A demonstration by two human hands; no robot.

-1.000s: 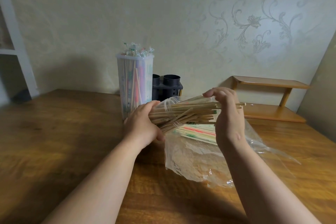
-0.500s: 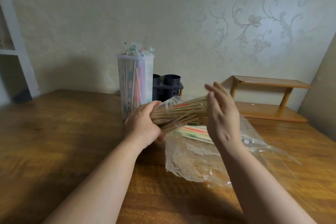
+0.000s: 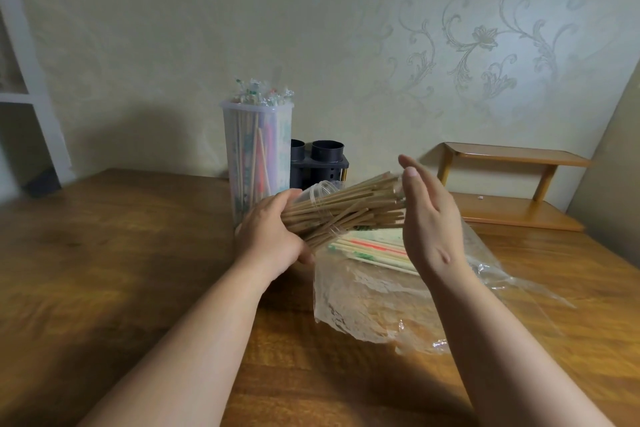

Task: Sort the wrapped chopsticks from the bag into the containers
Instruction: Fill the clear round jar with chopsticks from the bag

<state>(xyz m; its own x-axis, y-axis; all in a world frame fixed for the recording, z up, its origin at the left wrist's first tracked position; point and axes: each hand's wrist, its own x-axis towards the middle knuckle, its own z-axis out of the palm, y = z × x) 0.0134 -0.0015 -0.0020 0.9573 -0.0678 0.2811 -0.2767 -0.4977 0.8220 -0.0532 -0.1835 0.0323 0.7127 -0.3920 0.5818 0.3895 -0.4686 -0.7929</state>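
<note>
- Left hand (image 3: 272,242) grips one end of a bundle of wrapped chopsticks (image 3: 343,210), held above the wooden table (image 3: 121,270).
- Right hand (image 3: 427,218) flat, fingers straight, palm against the bundle's far ends (holds nothing).
- Clear bag (image 3: 374,302) beneath, more chopsticks (image 3: 370,250) inside.
- Tall clear container (image 3: 256,156) behind, already stocked; black holder (image 3: 323,159) beside it.
</note>
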